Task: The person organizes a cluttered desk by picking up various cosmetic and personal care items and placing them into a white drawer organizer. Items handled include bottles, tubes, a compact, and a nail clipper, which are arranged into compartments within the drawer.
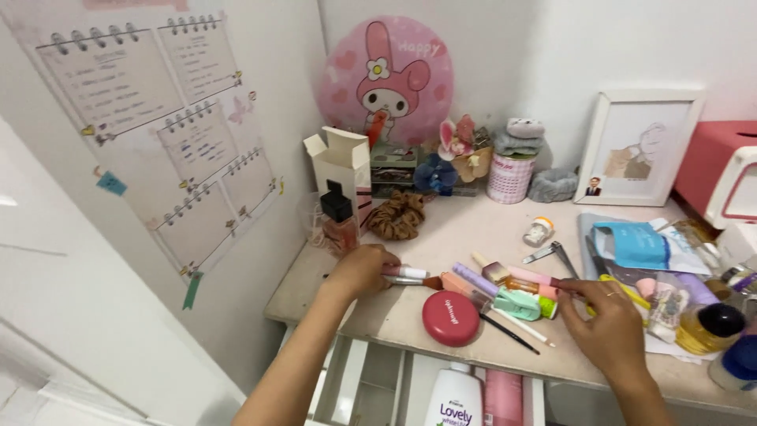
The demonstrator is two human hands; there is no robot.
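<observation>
My left hand [361, 270] rests on the pale desk [394, 315] with its fingers closed around a small pink and white tube [404, 272], beside a makeup brush [414, 281]. My right hand [607, 319] reaches in from the right and pinches the end of a thin pink stick [536, 276]. Between the hands lie several cosmetic tubes, a mint green case [516, 304], a thin black pencil [509, 333] and a round red compact [450, 318].
A perfume bottle [339, 221], an open white box [343, 162], a brown scrunchie [397, 214], a round pink balloon [385, 79], a picture frame [643, 146] and a small jar [538, 231] stand behind. Bottles and packets crowd the right edge. An open drawer [378, 386] below holds a white bottle [456, 398].
</observation>
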